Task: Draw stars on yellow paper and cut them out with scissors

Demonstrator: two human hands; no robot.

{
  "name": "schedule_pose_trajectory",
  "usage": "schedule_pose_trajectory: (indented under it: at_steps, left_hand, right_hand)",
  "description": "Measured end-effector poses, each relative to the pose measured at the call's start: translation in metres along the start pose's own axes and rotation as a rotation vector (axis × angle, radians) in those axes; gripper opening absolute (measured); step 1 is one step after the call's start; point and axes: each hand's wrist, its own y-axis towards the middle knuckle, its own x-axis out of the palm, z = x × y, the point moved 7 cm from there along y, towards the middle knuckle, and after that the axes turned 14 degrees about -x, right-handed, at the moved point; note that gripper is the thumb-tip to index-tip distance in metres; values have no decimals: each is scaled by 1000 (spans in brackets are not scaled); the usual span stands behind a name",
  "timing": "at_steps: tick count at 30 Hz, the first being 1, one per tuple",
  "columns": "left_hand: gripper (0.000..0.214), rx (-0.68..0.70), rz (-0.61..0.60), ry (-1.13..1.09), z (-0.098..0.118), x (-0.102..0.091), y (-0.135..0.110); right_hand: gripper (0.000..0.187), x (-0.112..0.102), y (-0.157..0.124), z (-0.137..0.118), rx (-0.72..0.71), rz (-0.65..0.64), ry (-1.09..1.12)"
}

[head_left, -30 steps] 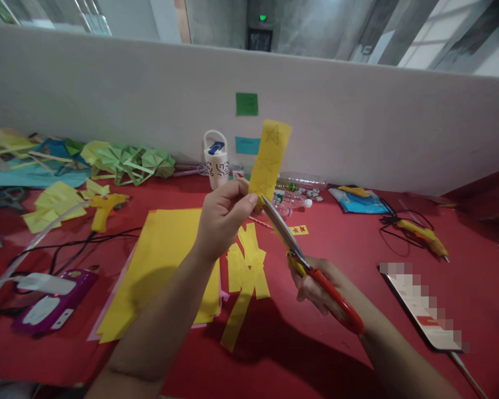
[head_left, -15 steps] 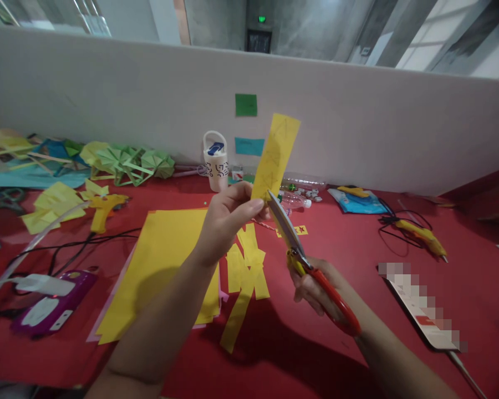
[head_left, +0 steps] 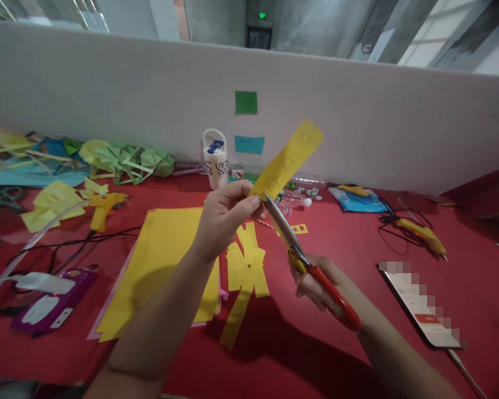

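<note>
My left hand (head_left: 224, 219) is closed on the lower end of a yellow paper strip (head_left: 289, 159) with stars pencilled on it; the strip leans up and to the right. My right hand (head_left: 316, 285) grips red-handled scissors (head_left: 303, 260), whose blades point up-left and meet the strip's lower edge by my left thumb. Below my hands, loose yellow paper strips (head_left: 245, 271) lie on the red table (head_left: 349, 244) beside a stack of yellow sheets (head_left: 162, 260).
A white patterned container (head_left: 215, 159) stands by the grey partition. Yellow glue guns lie at left (head_left: 102, 208) and right (head_left: 422, 235), with cables. A purple phone (head_left: 52, 307), a phone at right (head_left: 419, 310), green folded paper shapes (head_left: 128, 162), plastic bottles (head_left: 293, 197).
The yellow strip has swung from nearly upright to leaning right as my left hand turned it. The scissors stayed at its lower edge, barely shifting.
</note>
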Motion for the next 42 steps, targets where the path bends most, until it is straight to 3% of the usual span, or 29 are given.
schedule_pose_trajectory:
  at_steps: [18,42]
  left_hand:
    - [18,-82,-103,76,4,-7,1]
    - [18,-105,-103,103,7,-9,2]
  right_hand:
    - [60,0,-1,-3,55,-44,34]
    - [52,0,-1,-4,59,-58,14]
